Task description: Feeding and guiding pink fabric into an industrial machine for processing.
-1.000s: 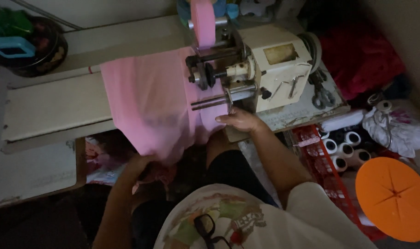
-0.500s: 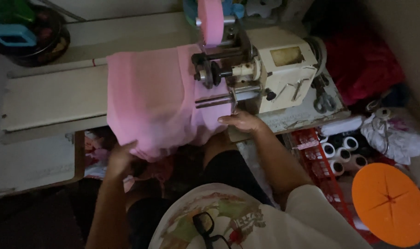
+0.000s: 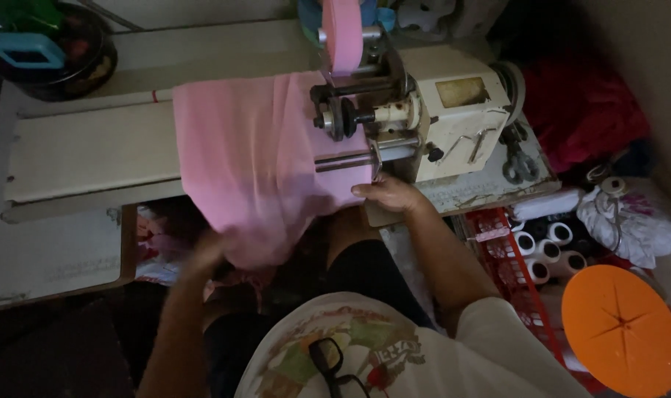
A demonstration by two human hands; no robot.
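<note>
Two hands work the pink cloth (image 3: 254,162), which drapes off the table (image 3: 78,147) edge beside the machine (image 3: 431,110). Right hand (image 3: 388,196) presses flat, fingers spread, on its right edge. Left hand (image 3: 206,250), blurred, lies under the hanging fold; grip unclear.

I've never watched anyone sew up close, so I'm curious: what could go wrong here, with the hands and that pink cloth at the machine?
The right hand rests right beside the machine, near its working end, so fingers could perhaps get nipped. The pink cloth hangs off the table edge, gathered below by the blurred left hand; its weight might drag it crooked. The room is dim, which makes fine work harder to see.
</note>
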